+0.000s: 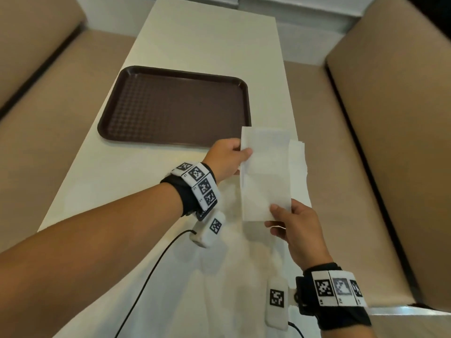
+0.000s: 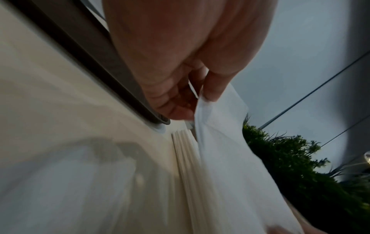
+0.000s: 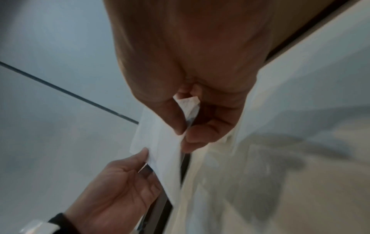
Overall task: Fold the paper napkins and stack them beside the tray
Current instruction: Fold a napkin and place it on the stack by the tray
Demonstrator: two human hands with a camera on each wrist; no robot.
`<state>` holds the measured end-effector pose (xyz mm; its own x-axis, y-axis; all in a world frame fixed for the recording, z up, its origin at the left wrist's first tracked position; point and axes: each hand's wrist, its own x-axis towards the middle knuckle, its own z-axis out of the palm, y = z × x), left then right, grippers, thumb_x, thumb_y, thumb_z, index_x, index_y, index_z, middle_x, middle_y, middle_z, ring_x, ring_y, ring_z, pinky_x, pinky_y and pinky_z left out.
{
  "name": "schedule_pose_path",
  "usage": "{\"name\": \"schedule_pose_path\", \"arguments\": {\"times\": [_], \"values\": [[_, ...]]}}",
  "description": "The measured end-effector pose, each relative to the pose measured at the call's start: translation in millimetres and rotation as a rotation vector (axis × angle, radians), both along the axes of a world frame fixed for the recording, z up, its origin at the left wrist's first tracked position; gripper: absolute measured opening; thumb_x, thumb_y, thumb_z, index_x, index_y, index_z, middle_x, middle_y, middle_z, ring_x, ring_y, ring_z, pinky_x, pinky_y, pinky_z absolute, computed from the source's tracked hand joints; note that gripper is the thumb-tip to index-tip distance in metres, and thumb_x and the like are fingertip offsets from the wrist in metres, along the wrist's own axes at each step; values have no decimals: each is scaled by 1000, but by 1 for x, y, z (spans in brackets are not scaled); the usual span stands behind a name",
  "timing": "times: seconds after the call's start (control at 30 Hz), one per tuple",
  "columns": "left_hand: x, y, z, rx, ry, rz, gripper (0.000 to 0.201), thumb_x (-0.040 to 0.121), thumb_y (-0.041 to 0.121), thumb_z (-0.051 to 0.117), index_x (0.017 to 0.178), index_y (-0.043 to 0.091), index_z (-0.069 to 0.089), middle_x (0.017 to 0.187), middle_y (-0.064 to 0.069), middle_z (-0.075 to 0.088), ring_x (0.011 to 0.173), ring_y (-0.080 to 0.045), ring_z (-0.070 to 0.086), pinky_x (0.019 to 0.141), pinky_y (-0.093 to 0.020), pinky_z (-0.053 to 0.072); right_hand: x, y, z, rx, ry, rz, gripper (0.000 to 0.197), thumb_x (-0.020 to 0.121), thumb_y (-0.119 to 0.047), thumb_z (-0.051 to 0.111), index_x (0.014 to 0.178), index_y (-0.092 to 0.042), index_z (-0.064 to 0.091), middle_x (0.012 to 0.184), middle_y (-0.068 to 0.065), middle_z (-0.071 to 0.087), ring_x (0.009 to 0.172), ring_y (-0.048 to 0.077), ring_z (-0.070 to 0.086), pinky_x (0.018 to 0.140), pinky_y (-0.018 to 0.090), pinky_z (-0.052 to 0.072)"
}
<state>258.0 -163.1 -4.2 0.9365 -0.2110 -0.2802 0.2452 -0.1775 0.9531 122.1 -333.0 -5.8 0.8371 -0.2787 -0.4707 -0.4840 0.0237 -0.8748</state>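
Napkin (image 1: 264,172) white, thin, folded long, pinched by both hands

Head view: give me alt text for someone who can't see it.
Both hands hold one folded white paper napkin above a white table, the left hand pinching its far edge and the right hand its near end. A stack of napkins lies beneath it, beside an empty brown tray.
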Motion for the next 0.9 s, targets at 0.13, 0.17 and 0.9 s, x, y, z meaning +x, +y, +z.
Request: {"name": "schedule_pose_path", "arguments": {"times": [0.13, 0.17, 0.9], "values": [[22, -20, -6, 186, -50, -62, 31, 98, 21, 56, 87, -7, 63, 77, -12, 59, 71, -20, 51, 66, -30, 42, 7, -22, -3, -34, 13, -83, 9, 95, -3, 63, 98, 1, 70, 79, 14, 69, 59, 19, 64, 55, 27, 54], [26, -25, -6, 218, -65, -76, 30, 97, 19, 57, 82, -7, 61, 74, -11, 53, 69, -19, 48, 65, -29, 39, 9, -28, -3, -45, 13, -105, 9, 94, -3, 64, 98, 3, 70, 76, 14, 68, 58, 18, 63, 54, 27, 54], [52, -83, -24, 385, -133, -8, 12, 84, 19, 78, 91, 15, 70, 88, -3, 72, 85, -17, 69, 59, -15, 42, 30, -70, -26, -155, 59, -238, 16, 90, -4, 70, 101, -3, 59, 67, 15, 71, 53, 21, 66, 50, 31, 53]]}}
